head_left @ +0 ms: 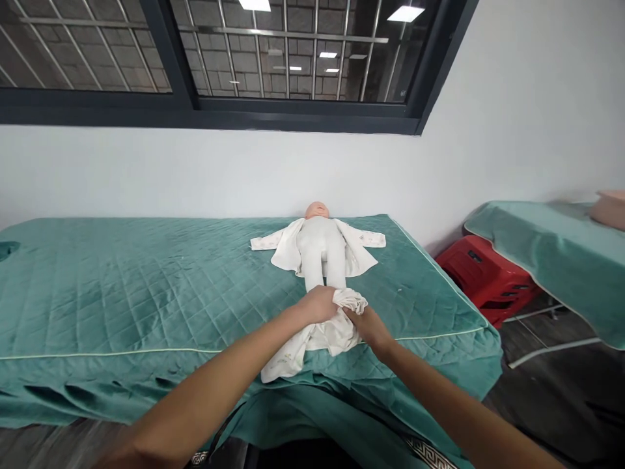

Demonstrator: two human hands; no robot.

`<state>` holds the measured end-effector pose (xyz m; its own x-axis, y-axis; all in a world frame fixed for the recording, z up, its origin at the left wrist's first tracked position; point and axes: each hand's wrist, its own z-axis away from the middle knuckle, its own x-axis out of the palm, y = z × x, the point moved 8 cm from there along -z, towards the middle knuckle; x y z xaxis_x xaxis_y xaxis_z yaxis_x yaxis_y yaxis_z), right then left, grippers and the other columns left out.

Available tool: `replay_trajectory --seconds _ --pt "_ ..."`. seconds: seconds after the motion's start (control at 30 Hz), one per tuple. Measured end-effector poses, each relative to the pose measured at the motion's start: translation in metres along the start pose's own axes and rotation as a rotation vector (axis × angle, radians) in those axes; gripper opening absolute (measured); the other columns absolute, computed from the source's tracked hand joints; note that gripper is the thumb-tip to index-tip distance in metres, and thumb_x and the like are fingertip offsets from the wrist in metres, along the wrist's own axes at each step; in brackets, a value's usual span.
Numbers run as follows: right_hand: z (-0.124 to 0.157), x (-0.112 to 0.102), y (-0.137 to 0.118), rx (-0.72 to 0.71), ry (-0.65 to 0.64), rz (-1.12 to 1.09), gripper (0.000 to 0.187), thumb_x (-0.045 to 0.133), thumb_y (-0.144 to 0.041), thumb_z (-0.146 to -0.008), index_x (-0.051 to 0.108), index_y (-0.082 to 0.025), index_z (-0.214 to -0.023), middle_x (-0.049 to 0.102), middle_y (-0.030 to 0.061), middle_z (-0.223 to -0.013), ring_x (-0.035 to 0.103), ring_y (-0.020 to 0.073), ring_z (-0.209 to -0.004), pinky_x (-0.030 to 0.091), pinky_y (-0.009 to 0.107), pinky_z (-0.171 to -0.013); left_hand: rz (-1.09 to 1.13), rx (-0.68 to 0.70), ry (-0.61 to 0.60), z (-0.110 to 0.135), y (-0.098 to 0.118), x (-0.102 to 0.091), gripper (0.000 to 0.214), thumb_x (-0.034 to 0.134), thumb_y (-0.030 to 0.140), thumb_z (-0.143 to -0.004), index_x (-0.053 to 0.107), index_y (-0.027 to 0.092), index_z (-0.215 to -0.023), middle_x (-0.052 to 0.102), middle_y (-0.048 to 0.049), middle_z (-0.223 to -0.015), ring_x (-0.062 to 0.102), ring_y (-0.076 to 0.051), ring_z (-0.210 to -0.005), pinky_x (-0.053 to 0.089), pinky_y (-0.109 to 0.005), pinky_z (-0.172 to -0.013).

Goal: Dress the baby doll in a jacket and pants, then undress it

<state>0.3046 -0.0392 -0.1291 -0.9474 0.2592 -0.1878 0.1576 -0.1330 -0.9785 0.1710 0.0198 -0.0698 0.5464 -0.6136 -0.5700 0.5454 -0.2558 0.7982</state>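
A baby doll (317,241) lies on its back on the green quilted bed cover (146,280), head toward the wall and legs toward me. A white baby jacket (288,251) is spread open around its body, sleeves stretched out to both sides. At the doll's feet, my left hand (319,305) is closed on a pair of bunched white baby pants (336,333). My right hand (368,326) grips the gathered fabric of the same pants from the other side. The lower cloth hangs toward the bed's front edge. The doll's feet are hidden by the fabric and my hands.
Behind the bed rises a white wall (195,169) with a dark-framed barred window (293,117). On the right, red plastic stools (481,277) stand beside another green-covered bed (547,241). A skin-coloured object (609,210) lies on that bed, cut off by the frame.
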Motion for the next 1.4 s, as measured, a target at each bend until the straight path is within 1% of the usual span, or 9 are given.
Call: replay_trajectory --seconds 0.1,0.3,0.43,0.57,0.77,0.97,1.13,1.3,1.4 --pt "0.003 -0.004 0.005 -0.032 0.07 0.045 0.034 0.077 -0.047 -0.071 0.077 -0.027 -0.098 0.078 0.0083 -0.111 0.065 0.0373 -0.119 0.039 0.057 -0.113 -0.067 0.022 -0.017 0.001 0.006 0.006 0.026 0.065 0.013 -0.073 0.076 0.017 -0.097 0.075 -0.0149 -0.117 0.062 -0.035 -0.122 0.045 -0.039 -0.102" --pt "0.02 -0.003 0.007 -0.116 0.195 -0.007 0.036 0.066 -0.052 -0.084 0.074 -0.026 -0.108 0.074 0.0091 -0.122 0.064 0.034 -0.122 0.043 0.052 -0.11 -0.06 0.057 -0.083 0.006 0.012 0.003 0.027 0.06 0.019 -0.085 0.074 0.018 -0.107 0.074 -0.0112 -0.122 0.065 -0.031 -0.118 0.047 -0.037 -0.101" --pt "0.012 0.0 0.001 -0.149 0.182 -0.199 0.035 0.067 -0.05 -0.084 0.072 -0.022 -0.105 0.076 0.0092 -0.116 0.068 0.0315 -0.107 0.051 0.048 -0.098 0.304 0.098 -0.239 0.017 0.018 -0.003 0.032 0.066 0.034 -0.088 0.07 0.02 -0.116 0.073 -0.0063 -0.122 0.064 -0.026 -0.118 0.048 -0.033 -0.099" --pt "-0.01 -0.006 -0.006 -0.186 0.19 -0.319 0.027 0.072 -0.045 -0.08 0.071 -0.023 -0.096 0.077 0.0068 -0.106 0.068 0.0287 -0.101 0.051 0.044 -0.097 0.626 -0.003 -0.328 0.016 0.009 -0.016 0.047 0.084 0.038 -0.073 0.069 0.019 -0.114 0.072 -0.0061 -0.116 0.067 -0.022 -0.105 0.051 -0.028 -0.087" --pt "-0.047 -0.006 0.001 -0.192 0.194 -0.419 0.039 0.073 -0.043 -0.08 0.072 -0.021 -0.113 0.074 0.0082 -0.121 0.067 0.0283 -0.113 0.049 0.045 -0.103 0.846 -0.019 -0.048 -0.022 -0.008 -0.041 0.041 0.087 0.032 -0.066 0.066 0.017 -0.098 0.068 -0.0015 -0.09 0.064 -0.015 -0.08 0.047 -0.026 -0.073" --pt "-0.083 -0.005 -0.005 -0.21 0.145 -0.324 0.044 0.069 -0.047 -0.083 0.071 -0.019 -0.117 0.074 0.0074 -0.122 0.066 0.0277 -0.114 0.05 0.043 -0.103 0.347 0.151 0.237 -0.054 0.009 -0.075 0.019 0.071 0.028 -0.075 0.063 0.018 -0.088 0.064 0.0015 -0.085 0.059 -0.017 -0.082 0.042 -0.026 -0.073" --pt "-0.114 -0.004 -0.022 -0.249 0.128 -0.265 0.042 0.068 -0.047 -0.084 0.073 -0.018 -0.115 0.074 0.0066 -0.123 0.065 0.0269 -0.117 0.046 0.042 -0.107 -0.072 0.195 0.416 -0.072 0.015 -0.095 0.008 0.055 0.022 -0.083 0.058 0.022 -0.09 0.068 -0.0013 -0.09 0.062 -0.022 -0.091 0.043 -0.031 -0.081" --pt "-0.139 -0.001 -0.021 -0.228 0.102 -0.292 0.041 0.07 -0.045 -0.084 0.071 -0.021 -0.117 0.074 0.0047 -0.123 0.064 0.0252 -0.116 0.047 0.039 -0.106 -0.223 0.151 0.519 -0.089 0.007 -0.105 0.011 0.052 0.022 -0.088 0.059 0.024 -0.097 0.068 -0.003 -0.093 0.063 -0.025 -0.093 0.043 -0.034 -0.083" --pt "-0.142 -0.003 -0.012 -0.175 0.09 -0.315 0.041 0.074 -0.043 -0.081 0.069 -0.023 -0.117 0.074 0.0032 -0.116 0.066 0.024 -0.107 0.051 0.039 -0.098 -0.117 0.195 0.486 -0.096 -0.001 -0.108 0.013 0.054 0.019 -0.085 0.061 0.023 -0.096 0.069 -0.0017 -0.096 0.062 -0.023 -0.095 0.043 -0.032 -0.085"
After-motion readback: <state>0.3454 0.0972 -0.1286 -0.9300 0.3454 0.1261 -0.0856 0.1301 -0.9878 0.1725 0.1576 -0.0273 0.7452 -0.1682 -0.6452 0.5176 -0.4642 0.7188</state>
